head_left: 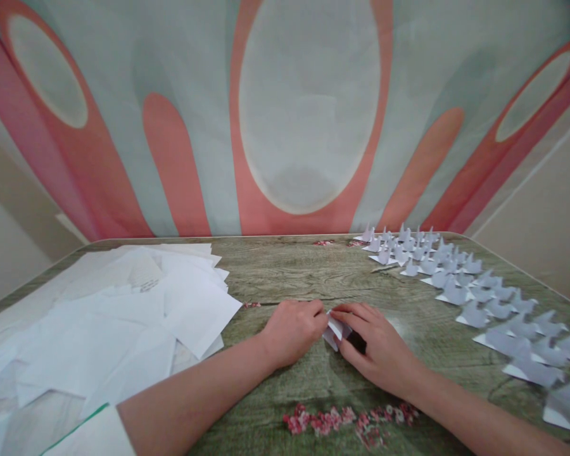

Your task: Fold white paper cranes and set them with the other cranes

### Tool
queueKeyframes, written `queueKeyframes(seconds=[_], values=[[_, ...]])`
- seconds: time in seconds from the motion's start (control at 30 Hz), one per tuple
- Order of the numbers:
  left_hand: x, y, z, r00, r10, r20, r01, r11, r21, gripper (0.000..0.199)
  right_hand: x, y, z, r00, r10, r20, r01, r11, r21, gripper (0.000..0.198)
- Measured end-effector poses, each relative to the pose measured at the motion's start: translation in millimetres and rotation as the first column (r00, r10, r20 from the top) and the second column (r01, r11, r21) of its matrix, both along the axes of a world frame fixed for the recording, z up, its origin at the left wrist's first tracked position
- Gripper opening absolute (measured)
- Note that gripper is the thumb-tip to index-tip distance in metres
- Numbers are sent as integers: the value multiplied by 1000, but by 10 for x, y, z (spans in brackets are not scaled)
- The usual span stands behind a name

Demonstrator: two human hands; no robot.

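Note:
A small piece of folded white paper [336, 329] is held between my two hands just above the table's middle. My left hand [298, 330] is closed on its left edge, the fingers curled so that their tips are hidden. My right hand [374, 342] grips it from the right, with the thumb below and the fingers over the top. Several creases and a pointed lower flap show on the paper; the rest is covered by my fingers.
Loose white paper sheets [109, 329] lie in a wide overlapping pile on the left. Rows of folded white paper birds [456, 291] stand along the right. The wood-patterned table [275, 272] has printed pink flowers [332, 420] near its front. A patterned backdrop [308, 126] rises behind the far edge.

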State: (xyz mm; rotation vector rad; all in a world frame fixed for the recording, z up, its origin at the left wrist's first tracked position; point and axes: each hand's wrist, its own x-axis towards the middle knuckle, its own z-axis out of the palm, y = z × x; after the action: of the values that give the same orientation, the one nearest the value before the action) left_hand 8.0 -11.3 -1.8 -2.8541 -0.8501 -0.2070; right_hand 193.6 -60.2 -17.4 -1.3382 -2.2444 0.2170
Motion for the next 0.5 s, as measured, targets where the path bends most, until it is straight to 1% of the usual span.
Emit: queueKeyframes(seconds=[0.1,0.17,0.5], values=[[1,-2,-2,1000,8,6,-8,1000,6,15,-19,23,-69,998,-23,-66,22,1000,-17,32],[2,-4,2,1000,6,5,-6,1000,5,15,-26,39,-101,996,-34,-81,32,999,-30,31],[7,-20,-9,1000,-5,19,4,1000,24,14,-8,77,-138,998,-59,-38,57,998,-40,36]])
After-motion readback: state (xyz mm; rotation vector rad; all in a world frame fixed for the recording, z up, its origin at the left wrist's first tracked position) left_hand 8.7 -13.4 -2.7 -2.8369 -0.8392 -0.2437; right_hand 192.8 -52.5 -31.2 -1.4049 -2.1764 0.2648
